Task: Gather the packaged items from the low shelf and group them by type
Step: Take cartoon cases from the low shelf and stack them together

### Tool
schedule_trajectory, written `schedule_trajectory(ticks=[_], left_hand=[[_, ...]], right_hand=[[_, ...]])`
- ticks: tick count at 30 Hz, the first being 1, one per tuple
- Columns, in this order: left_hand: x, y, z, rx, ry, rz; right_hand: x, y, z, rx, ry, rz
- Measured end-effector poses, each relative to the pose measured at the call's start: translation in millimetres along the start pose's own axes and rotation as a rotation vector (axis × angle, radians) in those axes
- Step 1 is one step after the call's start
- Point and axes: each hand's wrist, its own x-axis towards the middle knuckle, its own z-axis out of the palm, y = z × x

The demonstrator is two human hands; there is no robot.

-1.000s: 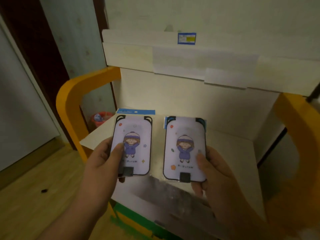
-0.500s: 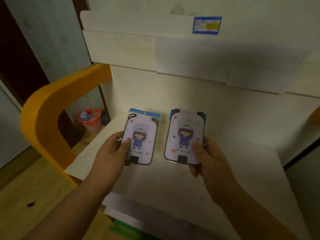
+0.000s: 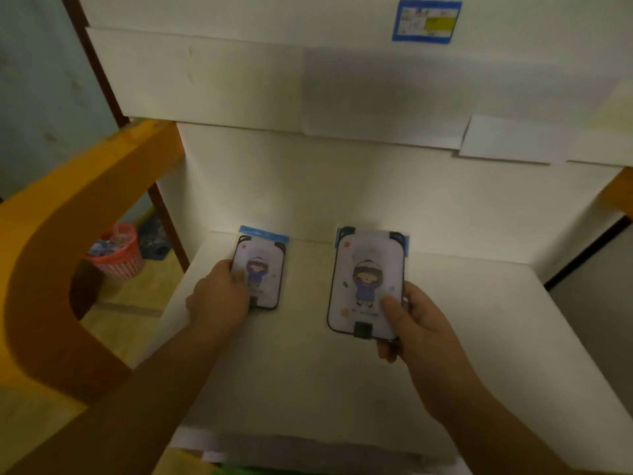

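Two alike packaged items, each a lilac card with a cartoon child and a blue top strip. My left hand [image 3: 219, 296] grips the left packaged item [image 3: 263, 269] low at the back left of the white low shelf [image 3: 308, 371]; whether it touches the surface I cannot tell. My right hand [image 3: 414, 323] holds the right packaged item [image 3: 368, 282] with its thumb on the front, raised a little above the shelf. Nothing else lies on the shelf.
A curved orange side frame [image 3: 51, 262] stands at the left. Behind it a pink basket [image 3: 116, 255] sits on the wooden floor. A white upper shelf front [image 3: 274, 80] with a blue label [image 3: 426, 20] overhangs the back. The right wall of the shelf is white.
Both hands have reached forward over the shelf. The left hand has carried its item down toward the back left, and the two items are now further apart.
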Motion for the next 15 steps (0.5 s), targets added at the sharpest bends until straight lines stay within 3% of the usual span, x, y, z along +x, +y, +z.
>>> schedule_trajectory(ticks=[4,15], left_hand=[[4.1,7.5,0.8,0.202,0.018,-0.018],[4.0,1.7,-10.0,0.186,-0.068,-0.004]], right_hand=[[1.3,3.8,3.8,0.020,0.031,0.025],[12.1,12.0,21.7,0.008,0.001,0.121]])
